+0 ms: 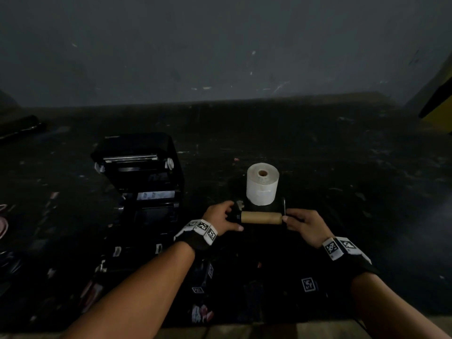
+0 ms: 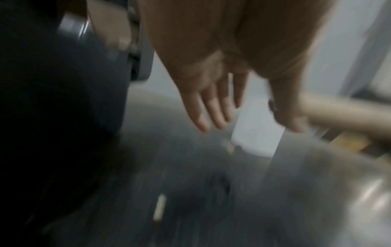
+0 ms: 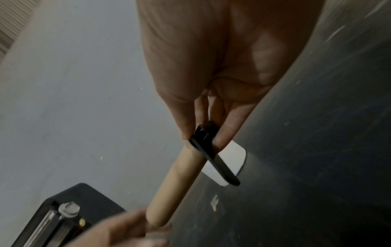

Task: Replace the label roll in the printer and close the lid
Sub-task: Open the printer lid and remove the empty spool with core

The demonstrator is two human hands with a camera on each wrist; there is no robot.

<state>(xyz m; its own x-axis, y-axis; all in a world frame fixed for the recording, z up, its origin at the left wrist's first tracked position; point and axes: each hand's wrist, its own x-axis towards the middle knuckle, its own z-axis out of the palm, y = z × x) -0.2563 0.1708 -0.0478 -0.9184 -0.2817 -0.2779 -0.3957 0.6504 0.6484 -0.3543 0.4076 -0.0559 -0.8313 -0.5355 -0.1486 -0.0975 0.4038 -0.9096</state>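
The black printer (image 1: 139,182) stands at the left with its lid up; a corner of it shows in the right wrist view (image 3: 69,213). A full white label roll (image 1: 262,183) stands on end to its right. Just in front of that roll, an empty brown cardboard core (image 1: 261,217) on a black spindle lies level between both hands. My left hand (image 1: 231,217) holds the core's left end, thumb underneath. My right hand (image 1: 289,218) pinches the spindle's flat black end piece (image 3: 213,155) at the core's (image 3: 175,187) right end. The left wrist view is blurred.
The dark, scuffed worktop (image 1: 342,167) runs back to a grey wall. A black cylinder (image 1: 19,128) lies at the far left, and a yellow and black object (image 1: 437,104) sits at the far right. Printed marker tags (image 1: 308,285) lie near the front edge.
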